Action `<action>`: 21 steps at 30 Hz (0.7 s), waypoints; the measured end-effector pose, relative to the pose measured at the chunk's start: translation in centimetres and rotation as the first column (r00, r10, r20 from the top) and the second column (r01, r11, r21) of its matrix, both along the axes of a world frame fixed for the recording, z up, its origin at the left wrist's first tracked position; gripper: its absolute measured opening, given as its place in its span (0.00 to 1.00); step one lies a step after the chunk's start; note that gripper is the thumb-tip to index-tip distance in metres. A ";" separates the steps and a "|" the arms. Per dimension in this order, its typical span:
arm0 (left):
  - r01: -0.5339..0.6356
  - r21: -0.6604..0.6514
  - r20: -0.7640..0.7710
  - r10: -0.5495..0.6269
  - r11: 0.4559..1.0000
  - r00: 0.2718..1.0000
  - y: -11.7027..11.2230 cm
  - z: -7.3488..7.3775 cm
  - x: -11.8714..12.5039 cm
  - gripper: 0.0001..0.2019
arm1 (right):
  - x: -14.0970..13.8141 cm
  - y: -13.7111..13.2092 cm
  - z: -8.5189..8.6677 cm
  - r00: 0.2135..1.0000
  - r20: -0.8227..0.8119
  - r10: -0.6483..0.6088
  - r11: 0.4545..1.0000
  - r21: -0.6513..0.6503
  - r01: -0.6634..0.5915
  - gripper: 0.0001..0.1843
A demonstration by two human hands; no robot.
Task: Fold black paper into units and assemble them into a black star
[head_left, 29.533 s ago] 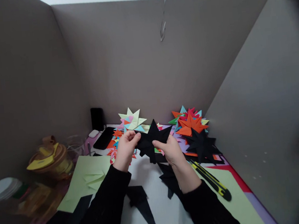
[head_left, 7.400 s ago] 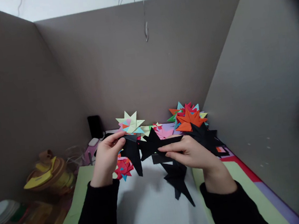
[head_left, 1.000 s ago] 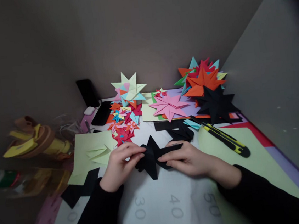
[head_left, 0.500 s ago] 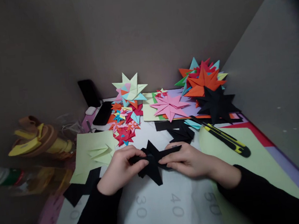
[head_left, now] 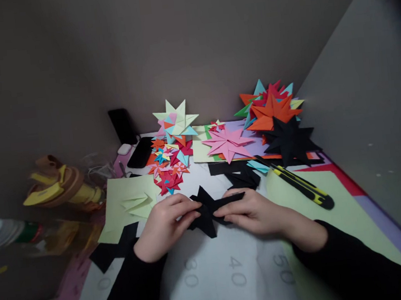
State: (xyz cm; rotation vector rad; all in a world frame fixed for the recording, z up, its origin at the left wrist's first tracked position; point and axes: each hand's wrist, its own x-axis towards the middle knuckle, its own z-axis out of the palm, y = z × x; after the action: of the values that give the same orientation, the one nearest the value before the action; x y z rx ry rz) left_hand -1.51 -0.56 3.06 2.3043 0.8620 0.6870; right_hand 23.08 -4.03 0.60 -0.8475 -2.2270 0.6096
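Note:
A black folded paper star [head_left: 206,214] is held between my two hands, just above the white printed sheet [head_left: 214,282]. My left hand [head_left: 168,225] pinches its left side between thumb and fingers. On the other side, my right hand [head_left: 251,210] grips the right points, one of them sticking out over the fingers. Parts of the star are hidden under my fingertips. Behind my right hand lie black folded paper pieces [head_left: 244,178]. Pale green folded pieces [head_left: 136,204] rest on a pale green sheet [head_left: 113,192] by my left hand.
A yellow-black utility knife [head_left: 304,186] lies at right on pale green paper [head_left: 338,231]. Colourful paper stars [head_left: 275,108], a black star [head_left: 291,140] and a pink star [head_left: 227,142] stand behind. Phones [head_left: 139,152], a bottle [head_left: 26,232] and black paper [head_left: 116,249] are at left.
The black star has tipped slightly, its lower point now sitting higher. My hands keep their hold on it. The whole view has shifted a little.

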 end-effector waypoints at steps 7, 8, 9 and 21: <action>-0.058 0.017 0.058 0.057 0.998 0.997 0.9 -0.1 -1.7 0.07 | 0.3 0.2 0.3 0.999 -0.001 0.036 0.999 -0.007 -0.036 0.12; -0.066 0.014 0.058 0.065 0.998 0.996 0.9 0.0 -1.9 0.07 | 0.3 0.2 0.3 0.999 -0.005 0.039 0.999 -0.009 -0.039 0.12; -0.076 0.011 0.056 0.075 0.997 0.996 0.9 0.1 -2.0 0.06 | 0.4 0.2 0.3 0.999 -0.009 0.045 0.999 -0.012 -0.045 0.12; 0.059 0.188 -0.165 -0.028 0.980 0.986 0.3 -0.2 -0.3 0.10 | 0.1 0.1 -0.2 0.999 -0.028 0.029 0.999 -0.044 -0.030 0.12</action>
State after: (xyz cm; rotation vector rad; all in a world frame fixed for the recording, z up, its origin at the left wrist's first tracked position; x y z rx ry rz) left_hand -1.86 -0.23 2.90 2.5733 0.8467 0.5937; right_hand 23.16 -3.89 0.44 -0.8247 -2.2122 0.6831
